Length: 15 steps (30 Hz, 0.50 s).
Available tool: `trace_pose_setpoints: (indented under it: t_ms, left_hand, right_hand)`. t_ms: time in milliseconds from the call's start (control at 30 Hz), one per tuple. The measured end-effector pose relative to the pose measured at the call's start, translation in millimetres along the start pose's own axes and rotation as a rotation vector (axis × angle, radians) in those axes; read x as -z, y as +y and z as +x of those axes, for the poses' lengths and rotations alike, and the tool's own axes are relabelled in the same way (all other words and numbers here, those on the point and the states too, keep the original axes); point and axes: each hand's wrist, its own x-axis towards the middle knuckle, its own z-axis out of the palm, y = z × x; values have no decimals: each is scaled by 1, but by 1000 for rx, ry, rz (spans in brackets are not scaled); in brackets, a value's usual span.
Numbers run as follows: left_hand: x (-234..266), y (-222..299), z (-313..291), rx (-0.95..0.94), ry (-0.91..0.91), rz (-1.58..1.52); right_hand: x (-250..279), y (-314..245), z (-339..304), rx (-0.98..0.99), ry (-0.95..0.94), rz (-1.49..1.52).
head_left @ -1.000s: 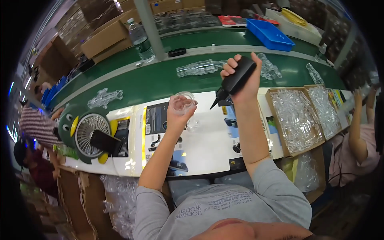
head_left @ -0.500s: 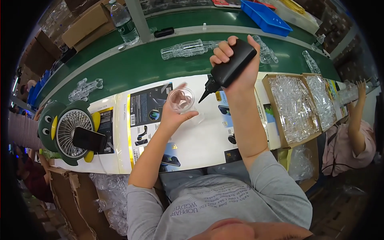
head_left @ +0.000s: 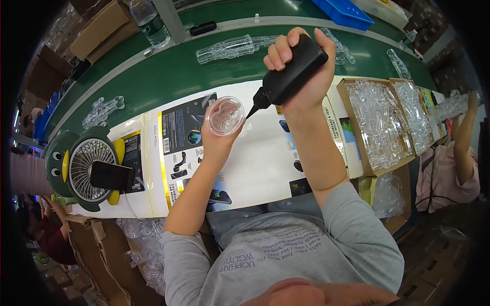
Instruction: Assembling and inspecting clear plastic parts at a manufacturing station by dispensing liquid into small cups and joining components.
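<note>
My left hand [head_left: 218,140] is closed round a clear plastic part with a round, cup-like end [head_left: 225,116], its open ring facing up. The rest of that part is hidden behind the hand. In my right hand [head_left: 311,76] is a black squeeze bottle [head_left: 296,71], tipped so that its thin pointed nozzle slants down to the left. The nozzle's tip is at the right edge of the round rim; whether it touches cannot be made out. Printed card sheets [head_left: 250,173] lie under both hands.
A penguin-shaped fan [head_left: 84,166] with a dark phone before it stands at left. Clear plastic assemblies [head_left: 224,49] lie on the green belt [head_left: 168,76]. Cardboard boxes of clear parts [head_left: 375,122] sit at right, beside a co-worker's raised arm [head_left: 464,137]. A water bottle [head_left: 150,25] stands far left.
The clear part has turned so its round end faces up more squarely. The nozzle and the rim have come together. The co-worker's hand at right now holds a clear part.
</note>
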Motion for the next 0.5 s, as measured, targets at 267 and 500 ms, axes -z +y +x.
trace_pose_setpoints:
  t_ms: [267,500]
  left_hand:
    - [-1,3,-1,-22,48,45]
    - [0,3,-3,9,40,64]
  right_hand:
    - [-1,7,-1,-37,-59,-30]
    - [2,13,0,-65,-101,-27]
